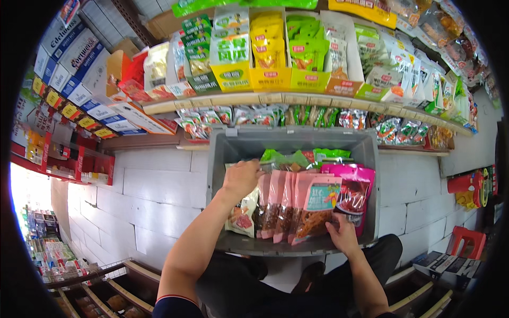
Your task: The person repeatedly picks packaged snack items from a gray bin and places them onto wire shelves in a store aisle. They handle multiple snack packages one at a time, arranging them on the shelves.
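Note:
A grey plastic crate [213,167] holds snack packets between my knees and the shelf. Several pink-edged clear bags of dried snacks [314,216] stand side by side in its middle. My left hand [242,179] is over their upper left end, fingers curled down; whether it grips a bag is hidden. At the lower right corner of the front bag, my right hand [342,232] has its thumb and fingers around the edge. A magenta pouch [354,187] stands to the right, and a cream-coloured bag [242,220] to the left. Green packets [332,154] lie at the back.
Ahead, a shelf edge [278,97] carries display boxes of snack packets [270,77], with more packets on a lower shelf. Stacked cartons [79,59] and a red rack [95,171] stand at left. A red stool [469,240] is at right, with wooden-edged shelving [131,294] behind.

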Tool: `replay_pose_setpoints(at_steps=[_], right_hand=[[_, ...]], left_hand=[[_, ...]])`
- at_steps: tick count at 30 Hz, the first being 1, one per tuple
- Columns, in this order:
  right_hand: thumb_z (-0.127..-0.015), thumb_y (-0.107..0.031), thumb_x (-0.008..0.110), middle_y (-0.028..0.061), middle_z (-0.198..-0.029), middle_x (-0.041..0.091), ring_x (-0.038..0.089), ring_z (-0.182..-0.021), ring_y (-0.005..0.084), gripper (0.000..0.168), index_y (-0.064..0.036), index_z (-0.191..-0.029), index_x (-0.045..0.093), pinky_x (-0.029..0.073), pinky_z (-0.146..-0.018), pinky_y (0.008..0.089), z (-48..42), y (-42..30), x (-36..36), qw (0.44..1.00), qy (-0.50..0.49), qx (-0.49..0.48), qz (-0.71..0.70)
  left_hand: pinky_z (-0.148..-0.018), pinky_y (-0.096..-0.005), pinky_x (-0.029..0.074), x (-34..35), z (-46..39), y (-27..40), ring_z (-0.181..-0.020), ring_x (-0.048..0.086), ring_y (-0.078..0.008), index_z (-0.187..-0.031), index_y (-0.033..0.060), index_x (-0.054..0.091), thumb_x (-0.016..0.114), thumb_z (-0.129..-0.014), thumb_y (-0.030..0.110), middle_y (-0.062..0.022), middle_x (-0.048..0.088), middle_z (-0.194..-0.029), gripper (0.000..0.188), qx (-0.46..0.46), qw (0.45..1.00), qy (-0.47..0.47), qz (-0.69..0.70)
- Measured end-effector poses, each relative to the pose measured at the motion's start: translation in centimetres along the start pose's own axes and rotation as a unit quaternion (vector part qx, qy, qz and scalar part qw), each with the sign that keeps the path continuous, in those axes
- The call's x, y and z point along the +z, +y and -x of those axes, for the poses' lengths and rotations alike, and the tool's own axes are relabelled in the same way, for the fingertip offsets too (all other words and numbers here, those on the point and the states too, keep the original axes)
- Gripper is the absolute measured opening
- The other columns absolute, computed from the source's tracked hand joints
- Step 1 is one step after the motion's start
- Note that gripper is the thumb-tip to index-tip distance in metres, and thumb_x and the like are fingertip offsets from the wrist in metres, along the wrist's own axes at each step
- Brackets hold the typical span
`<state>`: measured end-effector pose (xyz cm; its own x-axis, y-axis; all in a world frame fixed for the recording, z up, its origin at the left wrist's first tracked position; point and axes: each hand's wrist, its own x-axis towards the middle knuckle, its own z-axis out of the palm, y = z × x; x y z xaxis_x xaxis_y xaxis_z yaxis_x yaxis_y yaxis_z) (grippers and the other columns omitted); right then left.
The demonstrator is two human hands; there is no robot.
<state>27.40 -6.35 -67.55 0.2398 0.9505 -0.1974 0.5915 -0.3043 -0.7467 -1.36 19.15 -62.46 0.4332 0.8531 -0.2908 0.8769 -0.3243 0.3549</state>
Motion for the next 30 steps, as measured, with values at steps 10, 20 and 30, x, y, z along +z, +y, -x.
replay_pose_setpoints(at_steps=[10, 20, 30], right_hand=[[-0.086, -0.005, 0.070, 0.0174, -0.087, 0.065, 0.066, -0.078, 0.0344, 0.018, -0.001, -0.103, 0.066, 0.054, -0.069, 0.0422, -0.6, -6.4, 1.3, 0.967, 0.134, -0.216, 0.016], [-0.094, -0.026, 0.074, 0.0234, -0.114, 0.070, 0.070, -0.102, 0.0269, 0.053, 0.007, -0.131, 0.055, 0.054, -0.087, 0.0360, -8.9, -14.5, 13.5, 0.967, -0.033, -0.197, -0.159], [-0.105, -0.022, 0.060, 0.0024, -0.093, 0.073, 0.062, -0.083, 0.0069, 0.029, 0.003, -0.116, 0.070, 0.051, -0.074, 0.0250, -6.1, -22.0, 5.4, 0.939, -0.082, -0.096, -0.320]], left_hand=[[-0.111, -0.0485, 0.043, 4.9, -0.4, -9.8, -0.117, 0.064, -0.0300, -0.111, 0.0079, 0.069, 0.056, -0.091, 0.019, -0.0145, 0.068, -0.121, 0.026, 0.047, 0.971, 0.032, -0.234], [-0.087, -0.0468, 0.052, -7.4, 5.2, -7.5, -0.098, 0.066, -0.0409, -0.102, 0.0051, 0.074, 0.066, -0.093, 0.022, -0.0166, 0.073, -0.098, 0.021, 0.131, 0.984, -0.104, 0.069], [-0.078, -0.0234, 0.050, -13.5, 9.9, -4.4, -0.087, 0.062, -0.0048, -0.108, -0.0001, 0.074, 0.070, -0.099, 0.018, -0.0012, 0.074, -0.094, 0.021, 0.055, 0.873, -0.025, 0.484]])
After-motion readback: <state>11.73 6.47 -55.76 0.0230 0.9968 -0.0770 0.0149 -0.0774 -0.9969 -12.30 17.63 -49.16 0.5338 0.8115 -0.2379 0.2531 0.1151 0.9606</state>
